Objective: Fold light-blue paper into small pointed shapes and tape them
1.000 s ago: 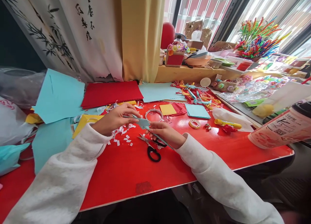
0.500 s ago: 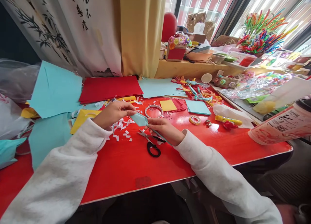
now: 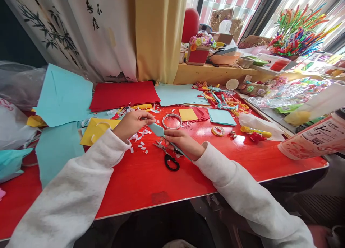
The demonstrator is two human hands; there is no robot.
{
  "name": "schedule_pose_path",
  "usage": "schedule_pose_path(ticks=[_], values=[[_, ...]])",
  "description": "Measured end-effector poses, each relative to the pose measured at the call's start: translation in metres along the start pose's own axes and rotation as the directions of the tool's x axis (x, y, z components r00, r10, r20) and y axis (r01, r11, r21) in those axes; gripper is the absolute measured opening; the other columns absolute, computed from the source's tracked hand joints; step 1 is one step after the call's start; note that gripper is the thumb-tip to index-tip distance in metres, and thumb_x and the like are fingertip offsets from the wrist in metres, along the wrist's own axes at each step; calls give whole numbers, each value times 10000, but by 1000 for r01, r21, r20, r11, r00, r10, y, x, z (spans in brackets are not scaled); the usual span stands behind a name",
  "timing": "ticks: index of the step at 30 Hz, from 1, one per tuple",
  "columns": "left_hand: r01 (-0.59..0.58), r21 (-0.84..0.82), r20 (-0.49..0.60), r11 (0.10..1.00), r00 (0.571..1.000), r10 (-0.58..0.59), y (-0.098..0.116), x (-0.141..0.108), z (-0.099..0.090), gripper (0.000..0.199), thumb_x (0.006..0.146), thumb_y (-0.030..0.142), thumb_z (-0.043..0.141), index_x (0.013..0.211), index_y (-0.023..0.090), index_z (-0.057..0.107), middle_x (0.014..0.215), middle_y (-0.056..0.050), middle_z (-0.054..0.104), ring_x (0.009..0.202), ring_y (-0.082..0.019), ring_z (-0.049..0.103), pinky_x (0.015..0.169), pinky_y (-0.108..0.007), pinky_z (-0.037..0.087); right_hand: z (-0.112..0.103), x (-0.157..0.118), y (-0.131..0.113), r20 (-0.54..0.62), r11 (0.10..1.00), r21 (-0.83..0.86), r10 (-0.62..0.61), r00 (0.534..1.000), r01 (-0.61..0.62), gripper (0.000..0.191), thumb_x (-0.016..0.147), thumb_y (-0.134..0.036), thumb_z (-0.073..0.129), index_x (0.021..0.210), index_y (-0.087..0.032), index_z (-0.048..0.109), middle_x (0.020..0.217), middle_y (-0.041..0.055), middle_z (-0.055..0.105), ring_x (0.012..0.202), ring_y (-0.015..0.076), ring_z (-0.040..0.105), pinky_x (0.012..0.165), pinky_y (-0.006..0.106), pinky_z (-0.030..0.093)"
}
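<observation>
Between my two hands is a folded strip of light blue paper (image 3: 156,130), held above the red table. My left hand (image 3: 132,124) pinches its far left end between thumb and fingers. The near end is gripped by my right hand (image 3: 183,143), and part of the strip passes under the palm and shows again by the wrist. Black-handled scissors (image 3: 170,162) lie just below my right hand, blades pointing up and left. A roll of clear tape (image 3: 172,121) sits behind the paper, and white paper scraps (image 3: 142,146) are scattered beside my left hand.
Red sheets (image 3: 124,95) and light blue sheets (image 3: 179,94) lie at the back. Small blue squares (image 3: 221,117), a yellow glue stick (image 3: 256,131) and a ribbon pile (image 3: 222,99) are to the right. A printed cup (image 3: 314,138) leans in near the right table edge.
The view has shifted slightly. Both hands keep hold of the blue paper, which has turned a little between them.
</observation>
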State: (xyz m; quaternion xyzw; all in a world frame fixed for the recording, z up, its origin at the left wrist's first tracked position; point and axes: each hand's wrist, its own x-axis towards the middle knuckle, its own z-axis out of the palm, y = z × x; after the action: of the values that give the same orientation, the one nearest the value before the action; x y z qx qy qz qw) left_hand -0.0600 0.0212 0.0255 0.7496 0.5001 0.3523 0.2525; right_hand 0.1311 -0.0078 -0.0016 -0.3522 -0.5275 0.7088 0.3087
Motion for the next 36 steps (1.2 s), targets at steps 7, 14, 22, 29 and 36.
schedule_pose_path(ticks=[7,14,22,29,36], values=[[-3,10,-40,1000,999,3,1,2,2,194,671,351,566,720,181,644,919,-46,533,882,-178,505,781,-296,403,-2,1,4,17,999,-33,-33,999,33,151,720,-228,510,833,-160,583,784,16,560,508,42,419,459,195,318],[-112,121,-81,986,989,123,-1,0,5,182,701,332,542,774,196,640,925,-38,515,893,-174,500,817,-313,391,5,-2,-5,-3,997,-52,-51,999,51,134,702,-229,523,788,-135,564,578,-31,460,438,30,346,437,194,272],[-104,175,-244,979,959,146,12,-3,-4,308,780,382,427,982,226,599,1215,-35,426,1149,-198,332,985,-349,230,-4,3,3,-51,997,-42,-66,996,64,258,716,-392,516,660,-142,543,536,-27,409,444,43,316,414,200,220],[94,-281,-89,955,988,-124,6,-4,-17,398,699,430,529,977,153,597,991,-76,607,861,-183,558,767,-306,444,-2,0,-2,-15,999,-14,-36,999,36,237,720,-384,521,669,-155,552,578,-9,443,460,52,308,421,207,217],[110,-407,-138,907,974,-180,3,-4,-12,361,609,405,628,851,138,649,886,-76,642,832,-194,579,789,-333,453,2,-3,-5,-19,999,-38,-34,999,33,214,723,-378,524,666,-173,543,557,-9,447,431,51,326,406,208,233]])
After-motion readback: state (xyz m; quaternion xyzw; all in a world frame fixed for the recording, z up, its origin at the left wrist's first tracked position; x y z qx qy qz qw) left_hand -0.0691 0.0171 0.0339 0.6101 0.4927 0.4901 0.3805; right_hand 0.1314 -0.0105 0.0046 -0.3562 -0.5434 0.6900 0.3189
